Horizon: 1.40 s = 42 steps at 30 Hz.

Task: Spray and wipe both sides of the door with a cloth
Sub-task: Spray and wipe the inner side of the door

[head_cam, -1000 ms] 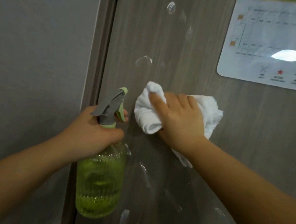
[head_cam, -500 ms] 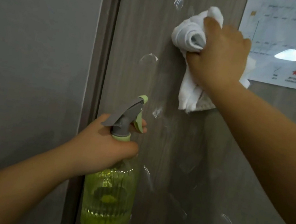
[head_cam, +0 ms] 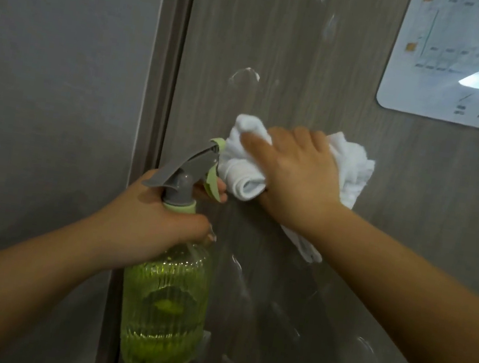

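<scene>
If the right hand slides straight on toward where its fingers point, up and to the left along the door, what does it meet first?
Probably only bare door with spray droplets. The right hand, pressing the white cloth, looks likely to pass just above the spray bottle nozzle.

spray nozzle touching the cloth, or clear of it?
Cannot tell. In the head view the spray bottle nozzle tip overlaps the white cloth edge; one angle shows neither contact nor gap.

place: hotel or office interior | cues: evacuation-plan sign (head_cam: 473,61), wood-grain door (head_cam: 296,65)
</scene>
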### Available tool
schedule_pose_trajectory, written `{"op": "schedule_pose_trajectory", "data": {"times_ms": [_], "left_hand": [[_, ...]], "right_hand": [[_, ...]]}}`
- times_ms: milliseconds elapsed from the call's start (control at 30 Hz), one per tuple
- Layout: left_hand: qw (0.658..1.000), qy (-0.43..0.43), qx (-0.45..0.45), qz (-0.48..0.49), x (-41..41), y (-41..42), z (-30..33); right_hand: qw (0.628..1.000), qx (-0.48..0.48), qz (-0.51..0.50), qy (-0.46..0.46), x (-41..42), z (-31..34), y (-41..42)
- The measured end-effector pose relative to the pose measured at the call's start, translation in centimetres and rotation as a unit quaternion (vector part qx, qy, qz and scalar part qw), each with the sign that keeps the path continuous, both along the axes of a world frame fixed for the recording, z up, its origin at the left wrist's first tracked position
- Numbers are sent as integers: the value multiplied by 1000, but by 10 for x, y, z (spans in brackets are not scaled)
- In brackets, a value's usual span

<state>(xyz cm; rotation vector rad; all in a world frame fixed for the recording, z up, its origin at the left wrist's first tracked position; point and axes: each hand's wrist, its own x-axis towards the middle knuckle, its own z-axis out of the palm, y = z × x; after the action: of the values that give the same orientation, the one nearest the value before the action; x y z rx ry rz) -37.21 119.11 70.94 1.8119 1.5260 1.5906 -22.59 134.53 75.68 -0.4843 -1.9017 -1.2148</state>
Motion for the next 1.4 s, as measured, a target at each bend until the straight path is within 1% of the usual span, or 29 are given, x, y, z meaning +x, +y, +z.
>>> {"op": "schedule_pose_trajectory", "data": {"times_ms": [133, 200, 233, 267, 333, 367, 433, 500, 633, 767, 900, 1000, 1067, 1233, 1300, 1400], "left_hand": [[1000, 15, -10, -6, 1, -5, -2], [1000, 24, -17, -9, 2, -6, -2], [1000, 24, -19, -8, 2, -6, -3], [1000, 16, -19, -6, 3, -6, -4], [1000, 8, -14, -4, 6, -4, -3], [1000, 5, -11, -5, 9, -3, -1], [1000, 3, 2, -4, 11, -2, 6], [1000, 5, 10, 0, 13, -1, 17], [998, -26, 51, 7, 14, 3, 46], [997, -23, 73, 6, 17, 3, 78], [998, 26, 59, -8, 17, 2, 99], [997, 64, 44, -12, 13, 4, 104], [997, 70, 44, -10, 11, 5, 105], [997, 39, 65, -11, 11, 7, 104], [997, 13, 75, -5, 9, 12, 103], [994, -18, 107, -28, 12, 12, 106]], "right_hand": [[998, -35, 23, -50, 13, -13, -3], [995, -86, 22, -48, 21, -10, -8], [992, -123, 26, -30, 26, -5, -11], [987, -154, 35, 5, 32, 2, -15], [973, -199, 53, 107, 48, 17, -22], [961, -215, 66, 162, 56, 25, -26], [929, -245, 125, 249, 72, 39, -32], [900, -272, 164, 299, 83, 51, -36], [897, -267, 150, 319, 95, 65, -34], [902, -252, 147, 318, 97, 67, -34], [899, -250, 164, 321, 94, 68, -30], [895, -250, 170, 327, 90, 72, -26], [894, -248, 174, 329, 86, 78, -25], [897, -217, 197, 330, 73, 104, -30], [899, -202, 200, 333, 64, 120, -32], [905, -169, 193, 339, 47, 156, -31]]}}
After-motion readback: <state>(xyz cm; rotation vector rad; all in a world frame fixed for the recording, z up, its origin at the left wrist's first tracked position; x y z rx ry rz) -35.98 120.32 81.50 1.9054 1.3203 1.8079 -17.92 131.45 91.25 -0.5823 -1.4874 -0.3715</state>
